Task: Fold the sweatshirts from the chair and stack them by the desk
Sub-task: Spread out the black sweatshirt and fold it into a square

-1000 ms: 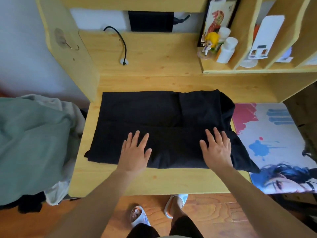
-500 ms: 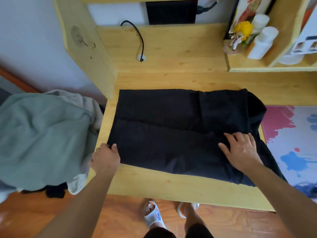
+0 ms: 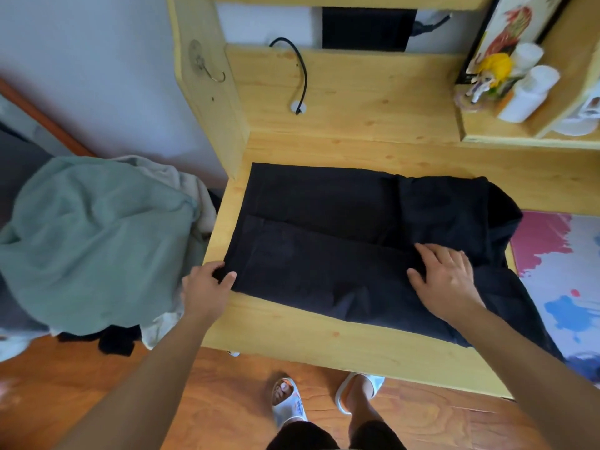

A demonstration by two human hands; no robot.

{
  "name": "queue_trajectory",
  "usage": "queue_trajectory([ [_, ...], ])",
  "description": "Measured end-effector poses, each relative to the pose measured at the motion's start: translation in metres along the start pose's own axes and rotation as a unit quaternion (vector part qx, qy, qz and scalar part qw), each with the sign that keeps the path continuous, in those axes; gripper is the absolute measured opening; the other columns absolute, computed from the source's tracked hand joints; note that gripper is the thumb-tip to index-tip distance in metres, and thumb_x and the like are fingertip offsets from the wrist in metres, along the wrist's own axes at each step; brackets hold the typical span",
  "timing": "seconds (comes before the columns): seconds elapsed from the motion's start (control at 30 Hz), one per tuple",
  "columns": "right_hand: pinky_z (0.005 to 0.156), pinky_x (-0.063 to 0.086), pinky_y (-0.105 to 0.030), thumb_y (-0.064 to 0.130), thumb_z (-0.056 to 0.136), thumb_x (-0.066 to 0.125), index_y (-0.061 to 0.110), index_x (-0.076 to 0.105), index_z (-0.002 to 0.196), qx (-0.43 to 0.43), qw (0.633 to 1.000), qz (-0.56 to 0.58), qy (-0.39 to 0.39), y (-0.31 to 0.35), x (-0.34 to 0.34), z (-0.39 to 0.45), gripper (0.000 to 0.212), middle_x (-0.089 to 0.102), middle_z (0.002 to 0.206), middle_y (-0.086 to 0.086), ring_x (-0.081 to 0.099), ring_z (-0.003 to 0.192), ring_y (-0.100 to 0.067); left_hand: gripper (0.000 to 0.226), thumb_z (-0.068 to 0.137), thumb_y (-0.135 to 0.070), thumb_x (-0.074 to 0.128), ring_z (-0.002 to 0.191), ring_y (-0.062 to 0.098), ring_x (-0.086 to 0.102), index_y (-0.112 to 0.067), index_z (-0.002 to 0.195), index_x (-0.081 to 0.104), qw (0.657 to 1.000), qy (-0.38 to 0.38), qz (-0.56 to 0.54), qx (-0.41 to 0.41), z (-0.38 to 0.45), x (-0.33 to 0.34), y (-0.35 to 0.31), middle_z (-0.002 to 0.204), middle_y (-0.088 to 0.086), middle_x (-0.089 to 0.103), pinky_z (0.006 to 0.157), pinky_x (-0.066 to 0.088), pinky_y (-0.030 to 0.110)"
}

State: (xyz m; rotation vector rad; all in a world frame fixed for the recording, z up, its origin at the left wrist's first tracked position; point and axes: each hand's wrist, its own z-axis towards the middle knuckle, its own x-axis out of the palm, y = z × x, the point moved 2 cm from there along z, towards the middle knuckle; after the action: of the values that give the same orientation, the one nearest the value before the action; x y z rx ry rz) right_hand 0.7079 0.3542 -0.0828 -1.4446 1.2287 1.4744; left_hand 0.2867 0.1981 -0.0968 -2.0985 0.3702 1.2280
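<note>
Nearest the camera, two feet in white slides (image 3: pixel 289 402) stand on the orange wooden floor (image 3: pixel 227 407), just in front of the desk's near edge. Both bare forearms reach forward and up over that edge. The left arm runs diagonally from the lower left; the left hand (image 3: pixel 207 285) sits at the desk's left side, its thumb on top and its fingers curled under the near left corner of the black sweatshirt (image 3: pixel 341 245), pinching the cloth. The right arm comes in from the lower right; the right hand (image 3: pixel 446 276) lies palm down on the garment's right half, fingers straight and slightly spread, pressing the fabric flat without gripping it.

The black sweatshirt lies spread on the pale wooden desk (image 3: pixel 341 342), partly folded: a near layer overlaps a farther one along a long crease, and its bunched right end spills onto a colourful printed desk mat (image 3: pixel 558 271).

To the left, beside the desk, a pile of clothes rests with a sage-green sweatshirt (image 3: pixel 94 245) on top, cream and black cloth showing beneath it.

Farther back, a black cable (image 3: pixel 300 76) curves down into a hole in the desk's back panel. On the shelf at the far right stand a yellow-haired figurine (image 3: pixel 490 73) and white bottles (image 3: pixel 529 92).
</note>
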Motion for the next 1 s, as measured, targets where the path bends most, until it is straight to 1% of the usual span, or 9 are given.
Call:
queue_trajectory([
  [0.23,0.123,0.009,-0.05,0.051,0.102,0.04,0.021,0.011,0.161,-0.026,0.99,-0.05,0.129,0.069,0.015,0.037,0.072,0.031,0.161,0.0,0.021,0.15,-0.026,0.029,0.096,-0.027,0.068,0.124,0.034,0.046,-0.008,0.118,0.069,0.999,-0.013,-0.037,0.009,-0.003,0.002,0.007,0.131,0.013,0.058,0.109,0.036,0.044],
  [0.37,0.124,0.014,-0.048,0.04,0.101,0.05,0.023,0.037,0.152,-0.03,0.983,-0.078,0.166,0.082,0.009,0.052,0.055,0.054,0.14,0.001,0.045,0.133,-0.023,0.025,0.092,-0.035,0.069,0.122,0.031,0.052,-0.021,0.112,0.072,0.999,0.013,-0.05,-0.003,-0.003,0.005,0.032,0.128,0.007,0.058,0.109,0.04,0.044],
  [0.43,0.117,0.029,-0.041,0.032,0.099,0.055,0.026,0.055,0.138,-0.067,0.983,-0.044,0.167,0.086,-0.002,0.051,0.039,0.061,0.127,0.002,0.054,0.123,-0.023,0.033,0.09,-0.033,0.068,0.126,0.032,0.053,-0.027,0.122,0.067,0.995,0.027,-0.092,-0.019,-0.007,0.0,0.042,0.133,0.008,0.056,0.11,0.042,0.047],
  [0.57,0.092,0.047,-0.034,0.022,0.094,0.059,0.031,0.064,0.124,-0.179,0.964,0.046,0.192,0.095,-0.027,0.019,0.031,0.059,0.104,0.011,0.056,0.11,-0.019,0.065,0.095,-0.023,0.069,0.143,0.026,0.033,-0.024,0.153,0.04,0.989,0.012,-0.047,0.143,-0.012,-0.014,0.012,0.156,0.0,0.038,0.117,0.033,0.043],
  [0.73,0.095,0.04,-0.025,0.027,0.099,0.058,0.034,0.056,0.137,-0.244,0.948,-0.003,0.204,0.106,-0.034,-0.019,0.039,0.057,0.111,0.011,0.05,0.112,-0.013,0.094,0.093,-0.019,0.065,0.157,0.03,-0.009,-0.033,0.162,0.003,0.868,0.095,0.249,0.418,0.022,0.002,-0.075,0.171,-0.002,-0.008,0.128,0.008,0.05],
  [0.83,0.094,0.041,-0.026,0.026,0.098,0.059,0.032,0.059,0.134,-0.239,0.951,-0.007,0.198,0.109,-0.032,-0.029,0.037,0.056,0.11,0.009,0.051,0.112,-0.014,0.045,0.094,-0.022,0.061,0.157,0.032,-0.007,-0.028,0.138,0.054,0.759,0.121,0.395,0.504,0.03,0.005,-0.108,0.171,0.003,0.011,0.127,-0.002,0.054],
  [0.9,0.093,0.045,-0.03,0.035,0.092,0.065,0.029,0.061,0.128,-0.23,0.951,-0.052,0.2,0.103,-0.036,-0.032,0.037,0.056,0.111,0.008,0.054,0.109,-0.017,0.017,0.094,-0.027,0.057,0.144,0.028,0.039,-0.025,0.105,0.069,0.726,0.12,0.426,0.527,0.018,-0.002,-0.107,0.137,0.003,0.062,0.127,-0.002,0.054],
  [0.93,0.092,0.048,-0.033,0.042,0.086,0.07,0.028,0.063,0.126,-0.224,0.952,-0.088,0.188,0.095,-0.038,-0.031,0.043,0.057,0.111,0.007,0.056,0.106,-0.018,0.013,0.094,-0.024,0.054,0.117,0.022,0.06,-0.024,0.091,0.067,0.731,0.124,0.409,0.532,0.006,-0.009,-0.099,0.104,-0.002,0.071,0.127,0.002,0.052],
  [1.0,0.091,0.053,-0.04,0.05,0.065,0.084,0.024,0.068,0.121,-0.202,0.956,-0.152,0.149,0.072,-0.041,-0.03,0.064,0.065,0.107,0.005,0.064,0.097,-0.021,0.011,0.086,-0.016,0.055,0.074,0.017,0.062,-0.024,0.078,0.055,0.753,0.109,0.348,0.548,-0.021,-0.019,-0.069,0.071,-0.007,0.061,0.119,0.029,0.044],
])
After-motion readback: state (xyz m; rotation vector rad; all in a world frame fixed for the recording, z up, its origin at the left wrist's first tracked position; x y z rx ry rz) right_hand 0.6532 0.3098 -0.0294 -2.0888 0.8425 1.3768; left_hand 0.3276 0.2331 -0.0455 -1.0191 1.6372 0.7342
